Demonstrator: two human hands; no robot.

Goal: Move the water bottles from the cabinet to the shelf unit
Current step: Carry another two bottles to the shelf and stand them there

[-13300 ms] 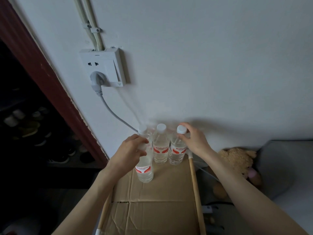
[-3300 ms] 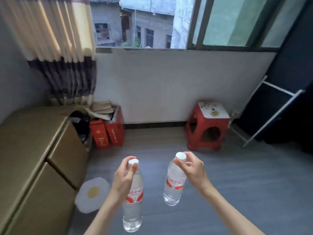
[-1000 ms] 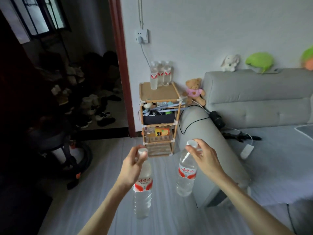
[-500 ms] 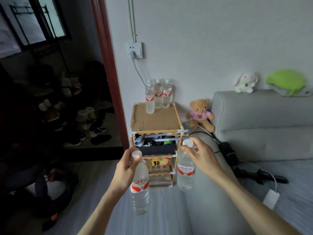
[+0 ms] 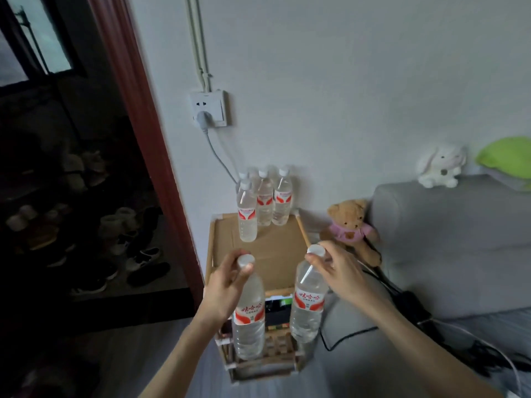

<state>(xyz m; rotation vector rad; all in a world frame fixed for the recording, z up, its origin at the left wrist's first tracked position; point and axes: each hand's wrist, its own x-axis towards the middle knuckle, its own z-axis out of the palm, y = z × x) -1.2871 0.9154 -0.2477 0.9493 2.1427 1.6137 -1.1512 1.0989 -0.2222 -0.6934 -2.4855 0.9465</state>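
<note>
Now both hands, left hand and right hand, pinching bottle caps only, fingers curled; likely slip or knocking standing bottles on shelf unit.

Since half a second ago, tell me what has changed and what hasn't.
The person has come closer to the shelf unit: both carried bottles now hang over its front edge rather than short of it. The left hand still grips the left bottle by its neck, the right hand the right bottle. The standing bottles at the back stayed put.
</note>
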